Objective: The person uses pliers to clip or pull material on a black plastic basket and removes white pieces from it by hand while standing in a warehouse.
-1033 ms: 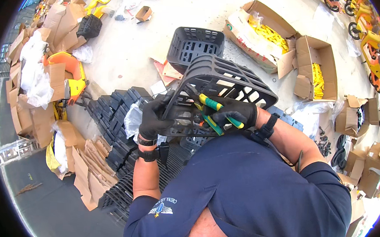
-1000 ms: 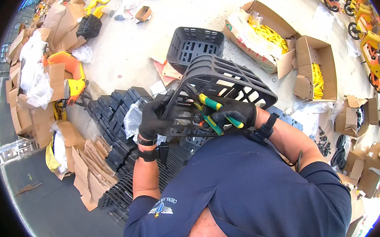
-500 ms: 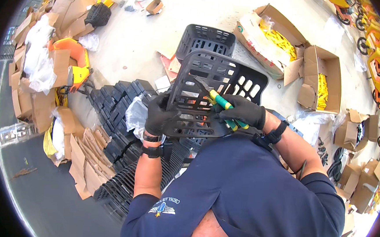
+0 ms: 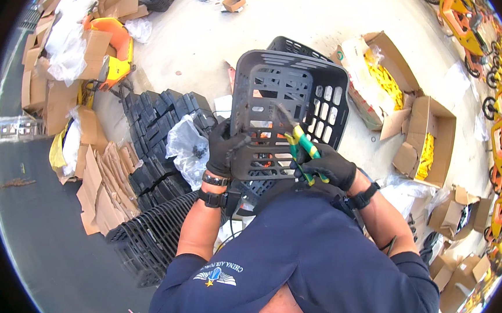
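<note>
A black slotted plastic basket [image 4: 295, 59] is held up in front of my chest, tilted so its inside shows. My gloved left hand [image 4: 225, 150] is closed on its left edge, with the thumb over the slotted wall. In my gloved right hand [image 4: 330, 167] is a pair of pliers with green and yellow handles [image 4: 306, 144]. Their dark jaws point up and left over the basket's slots. I cannot tell whether the jaws touch the plastic. Another black basket [image 4: 288, 44] stands behind the held one, mostly hidden by it.
Left of my hands lie stacked black parts [image 4: 160, 124], a clear plastic bag [image 4: 186, 152] and nested black baskets [image 4: 152, 231]. Flattened cardboard [image 4: 109, 187] lies farther left. To the right stand cartons with yellow parts [image 4: 384, 78], [image 4: 427, 157]. Rows of yellow bikes [image 4: 500, 133] line the far right.
The held basket has turned and now covers more of the basket behind it. The pliers have swung with my right hand, their jaws pointing more upward. The whole view has shifted slightly.
</note>
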`<state>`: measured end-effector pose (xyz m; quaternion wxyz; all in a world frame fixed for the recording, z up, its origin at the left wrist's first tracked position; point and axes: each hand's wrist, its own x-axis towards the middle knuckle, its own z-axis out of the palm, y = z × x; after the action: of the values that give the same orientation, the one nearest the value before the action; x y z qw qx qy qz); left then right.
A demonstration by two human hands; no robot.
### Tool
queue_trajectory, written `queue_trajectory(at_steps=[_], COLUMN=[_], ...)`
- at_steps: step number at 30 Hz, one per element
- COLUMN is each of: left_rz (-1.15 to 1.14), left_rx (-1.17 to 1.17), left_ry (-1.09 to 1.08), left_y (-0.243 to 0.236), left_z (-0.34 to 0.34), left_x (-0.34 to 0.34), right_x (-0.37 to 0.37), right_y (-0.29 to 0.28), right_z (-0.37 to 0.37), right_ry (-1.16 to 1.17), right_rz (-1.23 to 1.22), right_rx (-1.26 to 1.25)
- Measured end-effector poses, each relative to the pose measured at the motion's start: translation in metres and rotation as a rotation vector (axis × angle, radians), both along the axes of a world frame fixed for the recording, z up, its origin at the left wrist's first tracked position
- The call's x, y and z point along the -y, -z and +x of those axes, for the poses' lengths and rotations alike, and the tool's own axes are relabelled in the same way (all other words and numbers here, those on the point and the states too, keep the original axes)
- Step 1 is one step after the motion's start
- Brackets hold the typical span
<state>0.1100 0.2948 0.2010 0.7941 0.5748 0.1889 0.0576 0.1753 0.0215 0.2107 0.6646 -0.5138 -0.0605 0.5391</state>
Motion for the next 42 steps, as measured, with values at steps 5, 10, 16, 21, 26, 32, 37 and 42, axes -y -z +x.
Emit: queue_trajectory(at_steps=[5, 10, 16, 21, 26, 32, 37, 42], left_rz=[0.059, 0.174, 0.143, -0.109, 0.257, 0.308, 0.501, 0.510], left_rx=[-0.015, 0.051, 0.013, -0.034, 0.136, 0.145, 0.169, 0.217], left_ry=[-0.018, -0.008, 0.056, 0.041, 0.060, 0.086, 0.107, 0.141], left_y=[-0.012, -0.008, -0.040, -0.050, -0.057, -0.052, -0.048, -0.039], left_z=[0.000, -0.001, -0.002, -0.007, -0.011, -0.021, -0.025, -0.031], left_x=[0.006, 0.010, 0.016, 0.020, 0.022, 0.023, 0.022, 0.026], right_x=[-0.006, -0.021, -0.022, -0.030, -0.025, -0.025, -0.023, -0.020], right_y=[-0.042, -0.033, -0.041, -0.052, -0.052, -0.055, -0.062, -0.071], right_z=[0.028, 0.046, 0.071, 0.069, 0.066, 0.057, 0.050, 0.048], right_ry=[-0.050, -0.097, -0.477, -0.508, -0.559, -0.519, -0.533, -0.633], right_rz=[0.080, -0.085, -0.327, -0.228, -0.374, -0.429, -0.407, -0.492], right_rx=[-0.016, 0.271, 0.973, 1.423, 1.620, 1.641, 1.649, 1.671])
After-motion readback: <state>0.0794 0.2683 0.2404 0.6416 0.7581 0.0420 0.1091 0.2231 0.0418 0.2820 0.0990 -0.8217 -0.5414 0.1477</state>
